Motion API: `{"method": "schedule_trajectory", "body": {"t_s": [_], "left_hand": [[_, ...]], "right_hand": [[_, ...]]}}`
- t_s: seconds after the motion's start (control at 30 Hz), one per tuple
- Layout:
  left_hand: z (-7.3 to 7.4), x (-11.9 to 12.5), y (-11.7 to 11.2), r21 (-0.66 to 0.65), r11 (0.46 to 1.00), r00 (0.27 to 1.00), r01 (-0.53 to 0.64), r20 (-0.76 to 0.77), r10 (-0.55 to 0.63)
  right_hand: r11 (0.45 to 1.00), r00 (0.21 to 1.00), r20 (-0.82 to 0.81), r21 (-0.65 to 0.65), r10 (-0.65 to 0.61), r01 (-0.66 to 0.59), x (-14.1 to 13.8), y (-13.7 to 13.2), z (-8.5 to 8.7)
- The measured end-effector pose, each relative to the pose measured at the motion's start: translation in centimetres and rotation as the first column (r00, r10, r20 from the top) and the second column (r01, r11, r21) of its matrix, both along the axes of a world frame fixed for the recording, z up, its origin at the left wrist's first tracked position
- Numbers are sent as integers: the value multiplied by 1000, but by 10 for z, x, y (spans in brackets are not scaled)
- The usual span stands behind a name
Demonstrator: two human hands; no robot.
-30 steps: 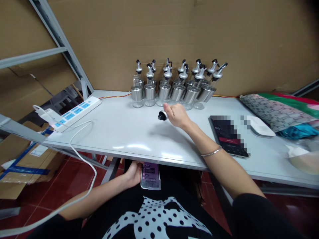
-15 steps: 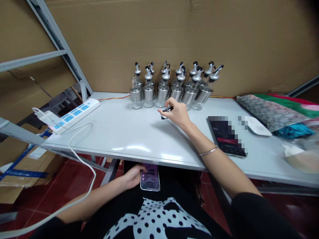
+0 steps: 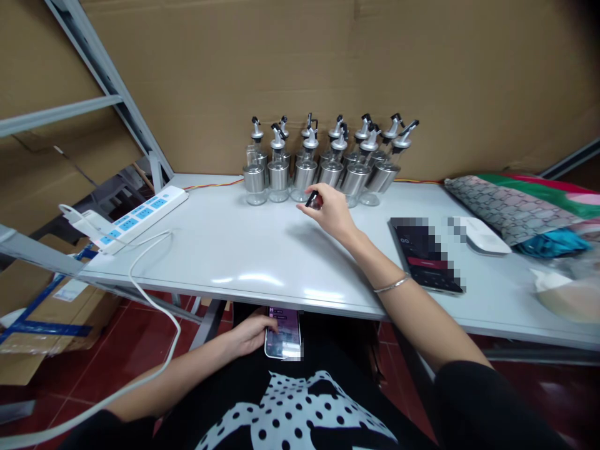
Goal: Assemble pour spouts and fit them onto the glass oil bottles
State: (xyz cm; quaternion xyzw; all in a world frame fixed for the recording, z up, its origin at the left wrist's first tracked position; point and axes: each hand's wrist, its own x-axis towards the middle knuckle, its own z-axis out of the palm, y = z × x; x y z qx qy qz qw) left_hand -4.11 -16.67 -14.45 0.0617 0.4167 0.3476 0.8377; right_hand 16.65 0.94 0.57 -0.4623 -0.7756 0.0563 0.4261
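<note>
Above the middle of the table, my right hand (image 3: 334, 214) is closed around a pourer spout (image 3: 312, 199). Its black tip shows between thumb and fingers; the rest is mostly hidden. Behind it stand several glass and steel oil bottles (image 3: 305, 172) in two rows, most topped with silver and black spouts. The front-left bottle (image 3: 255, 180) has a bare glass neck. Below the table edge, my left hand (image 3: 253, 332) grips a lit phone (image 3: 284, 340) on my lap, a finger or thumb over its screen.
A white power strip (image 3: 143, 219) with a plugged-in charger and cable lies at the left. On the right are a second phone (image 3: 424, 256), a white rounded device (image 3: 485, 237), a patterned cloth bag (image 3: 497, 209) and a blurred pale bowl-like thing (image 3: 569, 297). Cardboard (image 3: 234, 62) backs the table.
The spout in my right hand has turned, its black tip now more upright and less of it showing. The picture on my left hand's phone has changed, with the thumb or finger further over the screen.
</note>
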Motion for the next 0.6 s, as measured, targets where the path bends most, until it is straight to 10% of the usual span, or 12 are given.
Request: {"method": "schedule_trajectory", "body": {"t_s": [0.23, 0.6], "left_hand": [[26, 3, 14, -25, 985, 985, -168, -41, 167], [25, -10, 30, -52, 934, 934, -354, -65, 351]], "right_hand": [[997, 991, -113, -18, 76, -78, 0, 5, -8], [993, 980, -165, 30, 113, -110, -6, 2, -6]]}}
